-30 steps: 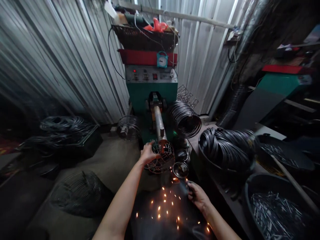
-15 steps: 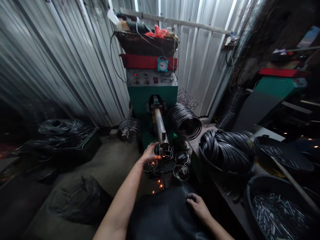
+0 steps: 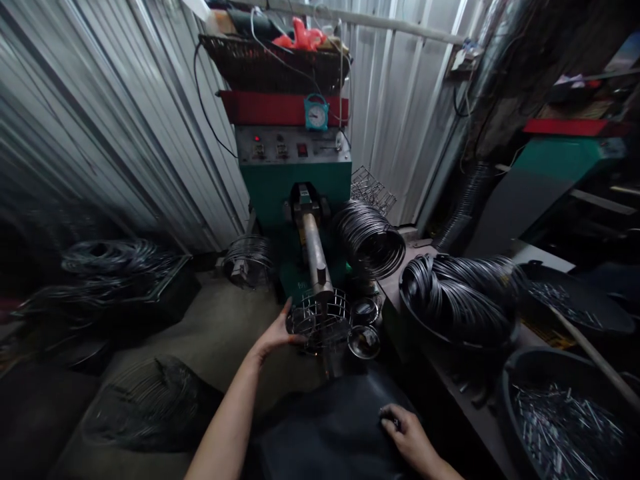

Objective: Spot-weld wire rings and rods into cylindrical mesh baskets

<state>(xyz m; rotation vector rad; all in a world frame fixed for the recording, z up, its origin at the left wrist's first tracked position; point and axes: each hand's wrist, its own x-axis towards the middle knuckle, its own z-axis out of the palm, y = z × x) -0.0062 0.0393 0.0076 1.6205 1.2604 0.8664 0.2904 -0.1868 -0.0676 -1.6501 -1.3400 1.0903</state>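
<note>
My left hand (image 3: pixel 276 332) is closed at the left side of a round wire basket (image 3: pixel 338 327), thumb below and fingers above. The basket sits under the tip of the thick metal arm (image 3: pixel 316 257) of a green spot-welding machine (image 3: pixel 295 175). Part of the basket is hidden behind that arm. Over the dark apron (image 3: pixel 330 427) on my lap, my right hand (image 3: pixel 407 437) has its fingers curled together; something small and dark seems to be in them, too small to make out. Two small round metal cups (image 3: pixel 364 341) stand right of the basket.
Coils of wire rings (image 3: pixel 370 240) hang beside the machine. On the right bench stand a tub of wire rings (image 3: pixel 455 300) and a tub of short metal rods (image 3: pixel 565 427), with a stick (image 3: pixel 593 353) across it. A crate of wire (image 3: pixel 165 287) lies left.
My left hand has moved left and down from the welding tip onto the basket's side. The bright sparks have mostly gone. My right hand has shifted slightly down and right. The view has tilted.
</note>
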